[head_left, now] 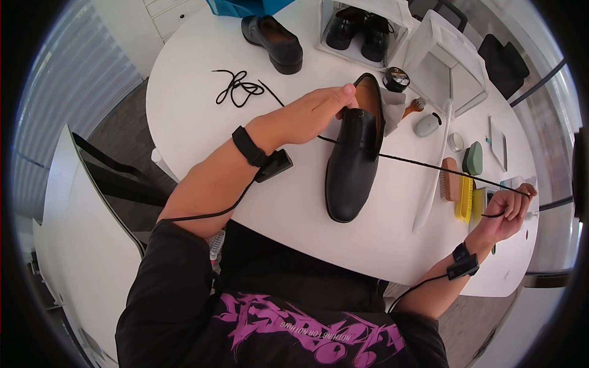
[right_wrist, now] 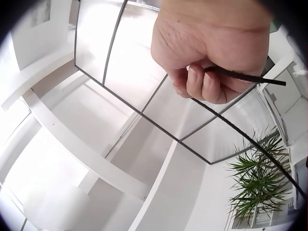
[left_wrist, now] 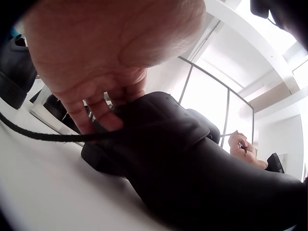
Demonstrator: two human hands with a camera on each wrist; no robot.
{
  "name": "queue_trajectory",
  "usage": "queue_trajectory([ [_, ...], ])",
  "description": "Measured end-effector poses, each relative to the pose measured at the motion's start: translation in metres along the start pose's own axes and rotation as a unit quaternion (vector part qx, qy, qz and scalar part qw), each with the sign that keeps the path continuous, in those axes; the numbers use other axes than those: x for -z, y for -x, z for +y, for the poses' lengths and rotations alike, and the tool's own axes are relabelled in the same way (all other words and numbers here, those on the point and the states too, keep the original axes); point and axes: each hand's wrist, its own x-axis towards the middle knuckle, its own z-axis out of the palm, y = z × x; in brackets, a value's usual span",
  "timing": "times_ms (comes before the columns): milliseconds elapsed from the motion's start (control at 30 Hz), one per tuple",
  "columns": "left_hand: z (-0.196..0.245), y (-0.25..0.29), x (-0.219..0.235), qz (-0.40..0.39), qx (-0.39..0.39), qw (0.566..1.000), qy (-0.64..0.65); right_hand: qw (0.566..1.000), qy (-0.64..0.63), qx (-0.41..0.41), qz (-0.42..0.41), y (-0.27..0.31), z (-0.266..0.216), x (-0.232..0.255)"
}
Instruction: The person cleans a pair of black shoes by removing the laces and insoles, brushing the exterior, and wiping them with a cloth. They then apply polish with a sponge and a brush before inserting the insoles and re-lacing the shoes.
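Observation:
A black leather shoe [head_left: 350,168] lies in front of the person, toe toward the body. My left hand [head_left: 316,113] grips the shoe at the side of its opening, thumb over the collar; the left wrist view shows fingers [left_wrist: 103,115] curled against the upper. A black shoelace [head_left: 451,168] passes through the eyelet area and stretches taut to the right. At the table's right edge my right hand [head_left: 510,208] holds that lace in curled fingers, its short end [right_wrist: 262,79] sticking out. The lace's other part [left_wrist: 53,137] comes out on the left side of the shoe.
A second black shoe [head_left: 276,43] and a loose coiled lace [head_left: 239,89] lie at the back left. Behind are shoes [head_left: 343,27] in a clear box, a polish tin [head_left: 396,80] and another box [head_left: 451,67]. Brushes, including a yellow one [head_left: 464,199], lie right.

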Motion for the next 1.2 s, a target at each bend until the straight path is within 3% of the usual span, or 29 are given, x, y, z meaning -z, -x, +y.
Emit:
queue_trajectory([
  [133, -0.001, 0.002, -0.001, -0.001, -0.033, 0.999, 0.04, 0.999, 0.034, 0.003, -0.005, 0.001, -0.002, -0.002],
  [200, 0.01, 0.006, -0.003, 0.085, -0.031, 0.996, -0.006, 0.998, 0.064, -0.015, -0.01, 0.003, -0.003, 0.0],
  [300, 0.006, 0.006, 0.012, 0.132, -0.01, 0.984, -0.116, 0.997, 0.07, -0.033, -0.001, 0.004, -0.001, 0.003],
  [333, 0.007, 0.006, 0.023, 0.078, 0.057, 0.988, -0.118, 0.997, 0.064, -0.047, -0.011, 0.005, 0.001, 0.003],
  [367, 0.008, 0.008, 0.029, 0.07, 0.055, 0.989, -0.118, 0.997, 0.066, -0.04, -0.008, 0.006, 0.004, 0.001],
  [433, 0.01, 0.01, 0.036, -0.092, 0.105, 0.986, -0.09, 0.997, 0.056, -0.053, 0.003, 0.006, 0.008, -0.003],
  [500, 0.023, 0.011, 0.036, -0.127, 0.091, 0.981, -0.115, 0.996, 0.053, -0.066, -0.016, 0.008, 0.007, -0.002],
  [567, 0.029, 0.012, 0.04, -0.216, 0.096, 0.964, -0.123, 0.994, 0.085, -0.071, -0.002, 0.009, 0.003, 0.0],
  [600, 0.035, 0.014, 0.042, -0.219, 0.097, 0.963, -0.124, 0.989, 0.099, -0.094, -0.058, 0.008, 0.0, 0.009],
  [633, 0.041, 0.017, 0.044, -0.205, 0.1, 0.973, -0.042, 0.989, 0.098, -0.091, -0.056, 0.011, -0.001, 0.012],
  [667, 0.046, 0.018, 0.046, -0.191, 0.102, 0.975, 0.038, 0.986, 0.158, -0.043, -0.021, 0.016, 0.0, 0.013],
  [700, 0.049, 0.02, 0.047, -0.194, 0.101, 0.975, 0.036, 0.976, 0.218, 0.002, 0.012, 0.018, 0.001, 0.014],
  [767, 0.052, 0.023, 0.05, -0.141, 0.03, 0.975, 0.168, 0.978, 0.208, -0.033, -0.016, 0.02, -0.003, 0.02],
  [833, 0.046, 0.026, 0.056, -0.155, 0.015, 0.965, 0.212, 0.953, 0.302, 0.004, 0.034, 0.02, -0.001, 0.026],
  [867, 0.044, 0.027, 0.057, -0.167, -0.025, 0.944, 0.282, 0.953, 0.301, 0.004, 0.033, 0.019, 0.004, 0.022],
  [900, 0.044, 0.028, 0.058, -0.177, -0.065, 0.917, 0.35, 0.95, 0.309, -0.032, -0.022, 0.017, 0.011, 0.017],
  [933, 0.044, 0.028, 0.059, -0.177, -0.065, 0.918, 0.349, 0.943, 0.316, -0.068, -0.076, 0.016, 0.015, 0.014],
  [1000, 0.042, 0.025, 0.063, -0.23, -0.141, 0.86, 0.433, 0.941, 0.324, -0.072, -0.065, 0.016, 0.016, 0.015],
  [1033, 0.037, 0.021, 0.064, -0.23, -0.141, 0.86, 0.433, 0.938, 0.333, -0.077, -0.053, 0.017, 0.017, 0.016],
  [1100, 0.025, 0.014, 0.065, -0.243, -0.23, 0.818, 0.468, 0.936, 0.338, -0.077, -0.057, 0.017, 0.018, 0.017],
  [1200, 0.02, 0.014, 0.068, -0.19, -0.242, 0.85, 0.427, 0.933, 0.352, -0.069, -0.042, 0.019, 0.026, 0.014],
])
